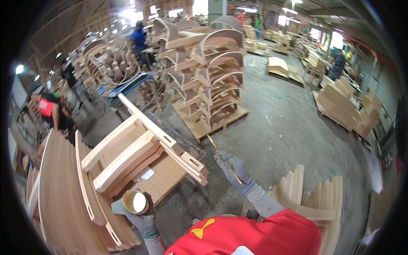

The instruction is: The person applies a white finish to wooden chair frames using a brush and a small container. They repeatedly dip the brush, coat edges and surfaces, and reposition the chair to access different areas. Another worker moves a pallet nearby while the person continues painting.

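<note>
My left hand [146, 223], in a grey glove, is closed around a small round pot [126, 199] of creamy white liquid that looks like glue. Between the gloved fingers of my right hand [236, 168] is a thin wooden stick [213, 143], perhaps a slim brush; its far end points forward and left. Left of that hand, apart from it, lies a pale wooden rail [148, 124] with mortise slots. Curved wooden slats [123, 163] lie beside the rail. Nearest the pot is a slotted wooden piece [91, 204].
Long curved boards [61, 187] stand packed at the left. A tall stack of curved chair frames [221, 80] rises on a pallet [231, 117] ahead. More wooden parts [318, 199] are near my right elbow. Co-workers, including one in a red vest [47, 107], are at the left.
</note>
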{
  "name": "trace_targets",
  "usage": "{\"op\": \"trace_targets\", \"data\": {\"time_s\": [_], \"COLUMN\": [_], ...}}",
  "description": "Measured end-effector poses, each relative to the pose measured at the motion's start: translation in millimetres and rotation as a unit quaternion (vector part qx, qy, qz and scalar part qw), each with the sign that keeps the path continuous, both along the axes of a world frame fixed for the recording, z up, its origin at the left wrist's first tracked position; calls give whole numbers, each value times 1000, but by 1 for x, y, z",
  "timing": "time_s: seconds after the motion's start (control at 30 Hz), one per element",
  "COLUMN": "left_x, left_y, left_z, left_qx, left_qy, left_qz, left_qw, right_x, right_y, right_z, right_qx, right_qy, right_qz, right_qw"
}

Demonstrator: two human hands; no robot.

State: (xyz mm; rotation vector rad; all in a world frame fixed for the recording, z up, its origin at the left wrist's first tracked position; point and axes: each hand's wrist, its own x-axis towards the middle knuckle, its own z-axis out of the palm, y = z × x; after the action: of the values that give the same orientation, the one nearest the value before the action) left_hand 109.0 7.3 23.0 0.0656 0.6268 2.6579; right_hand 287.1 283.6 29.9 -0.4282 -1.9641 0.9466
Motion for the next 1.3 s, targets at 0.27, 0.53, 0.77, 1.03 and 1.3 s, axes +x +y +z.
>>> {"op": "trace_targets", "data": {"time_s": [0.27,0.53,0.77,1.03,1.3], "left_x": [62,122,144,148,157], "left_y": [8,15,25,12,-8], "left_z": [26,21,28,26,-5], "left_qx": [-11,-129,30,-2,53], "left_qy": [-37,163,-84,-36,-80], "left_qz": [-11,-27,-168,-179,-133], "left_qw": [999,978,982,983,986], "right_x": [-11,0,-17,-12,8], "right_y": [5,-42,-41,-40,-24], "right_z": [33,71,74,86,81], "right_qx": [-22,-96,163,133,9], "right_qy": [76,34,29,-103,7], "right_qz": [226,396,463,513,535], "right_qw": [971,913,871,842,845]}}
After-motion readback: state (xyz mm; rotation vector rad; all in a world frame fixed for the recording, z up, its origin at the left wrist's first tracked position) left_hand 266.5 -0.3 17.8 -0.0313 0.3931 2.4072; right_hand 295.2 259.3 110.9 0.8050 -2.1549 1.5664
